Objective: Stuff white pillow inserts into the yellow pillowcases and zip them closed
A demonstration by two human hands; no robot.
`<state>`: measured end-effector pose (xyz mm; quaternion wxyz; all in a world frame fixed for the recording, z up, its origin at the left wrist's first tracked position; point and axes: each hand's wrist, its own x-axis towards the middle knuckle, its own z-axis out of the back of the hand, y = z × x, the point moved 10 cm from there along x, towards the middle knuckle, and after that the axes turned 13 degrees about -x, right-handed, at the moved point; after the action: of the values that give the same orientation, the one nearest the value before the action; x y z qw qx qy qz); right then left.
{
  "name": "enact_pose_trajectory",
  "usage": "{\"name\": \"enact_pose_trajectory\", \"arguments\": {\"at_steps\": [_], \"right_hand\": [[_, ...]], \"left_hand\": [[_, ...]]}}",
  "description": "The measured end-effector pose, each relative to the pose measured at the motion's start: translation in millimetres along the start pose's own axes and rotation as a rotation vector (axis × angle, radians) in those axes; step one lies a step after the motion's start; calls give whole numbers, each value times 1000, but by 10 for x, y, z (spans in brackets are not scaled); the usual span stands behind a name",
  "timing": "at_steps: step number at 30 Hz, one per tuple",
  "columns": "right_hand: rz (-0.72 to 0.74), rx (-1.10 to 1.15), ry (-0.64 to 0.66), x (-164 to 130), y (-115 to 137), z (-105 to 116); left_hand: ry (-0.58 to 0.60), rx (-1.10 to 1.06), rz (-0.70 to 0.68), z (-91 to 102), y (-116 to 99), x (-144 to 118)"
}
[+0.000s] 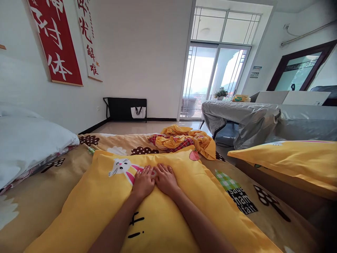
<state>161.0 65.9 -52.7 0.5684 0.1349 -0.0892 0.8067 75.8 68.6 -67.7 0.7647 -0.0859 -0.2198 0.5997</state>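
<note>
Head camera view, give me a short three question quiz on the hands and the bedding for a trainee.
1. True or false: both hands lie flat on the yellow pillow.
2. What animal is printed on that pillow beside the left hand?
A. rabbit
B. dog
C. fish
3. Where does the crumpled yellow and red cloth lie relative to the right hand?

Key
1. True; the hands touch side by side, palms down.
2. A
3. Beyond it, at the far end of the bed, apart from the hands.
</note>
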Motion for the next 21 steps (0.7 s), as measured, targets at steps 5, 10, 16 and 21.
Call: {"name": "enact_pose_trajectory", "arguments": {"at_steps": [5, 10, 16, 21], "right_hand": [[5, -49, 34, -10, 31, -15], [-4, -75, 56, -17, -36, 7], [-103, -122, 108, -84, -574, -8], [-229, -161, 146, -218, -1161, -79]], "left_hand": [[-9, -6, 4, 5, 4, 9], [-60, 14, 8, 144, 43, -41], [-127, 66, 149, 495, 759, -175], [-60, 87, 362, 603, 1602, -375]]}}
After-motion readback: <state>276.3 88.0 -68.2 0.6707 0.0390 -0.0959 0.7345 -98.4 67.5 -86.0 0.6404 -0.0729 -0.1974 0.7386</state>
